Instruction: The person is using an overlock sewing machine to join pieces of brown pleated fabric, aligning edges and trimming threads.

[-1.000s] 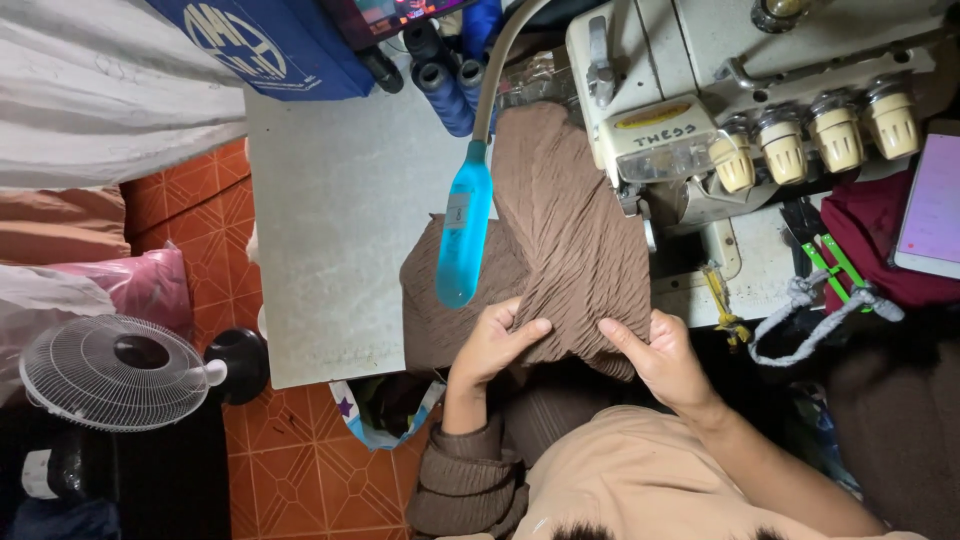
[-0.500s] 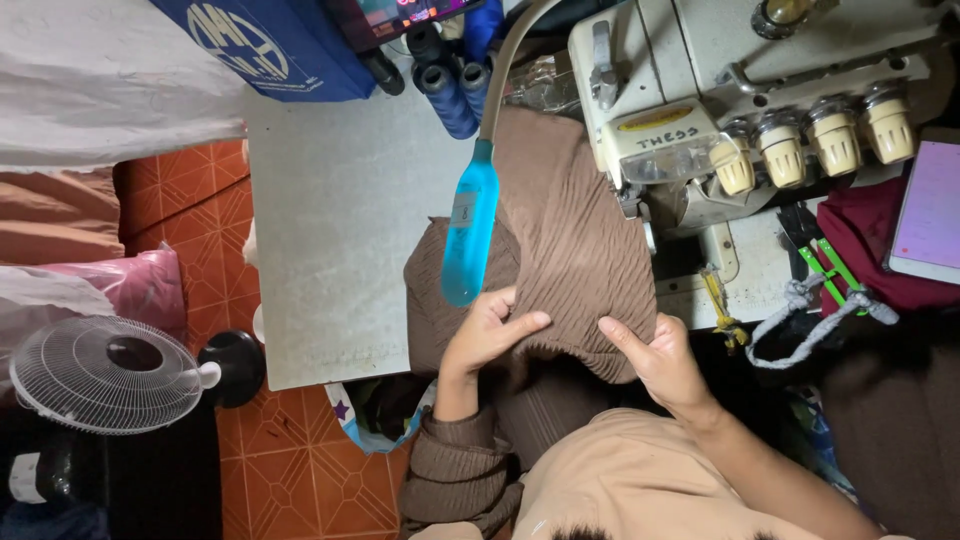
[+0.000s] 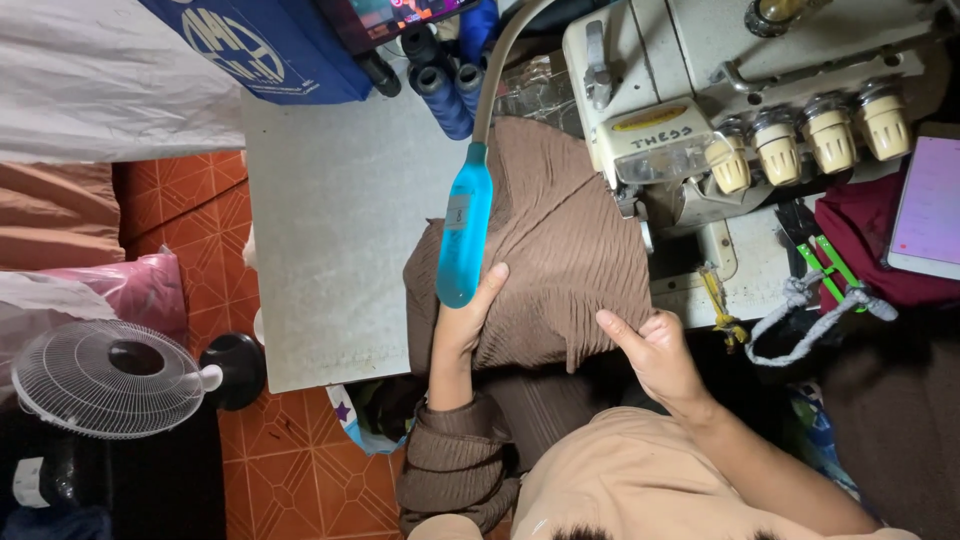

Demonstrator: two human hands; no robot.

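Note:
A brown ribbed fabric [image 3: 560, 250] lies on the table, running up under the cream sewing machine [image 3: 720, 110]. My left hand [image 3: 468, 325] rests flat on the fabric's left part, fingers stretched toward a blue gooseneck lamp head [image 3: 464, 235] that hangs just above it. My right hand [image 3: 655, 352] pinches the fabric's near right edge at the table's front. More brown ribbed fabric hangs around my left forearm [image 3: 455, 465].
Grey table top [image 3: 330, 230] extends left of the fabric. Dark blue thread cones [image 3: 440, 75] stand at the back. A white fan [image 3: 105, 380] stands on the orange tiled floor at left. Green-handled snips [image 3: 830, 265] and a pink-screened tablet [image 3: 930, 205] lie at right.
My left hand has slid forward and to the left over the fabric, flattening out beside the lamp. My right hand stays on the near edge.

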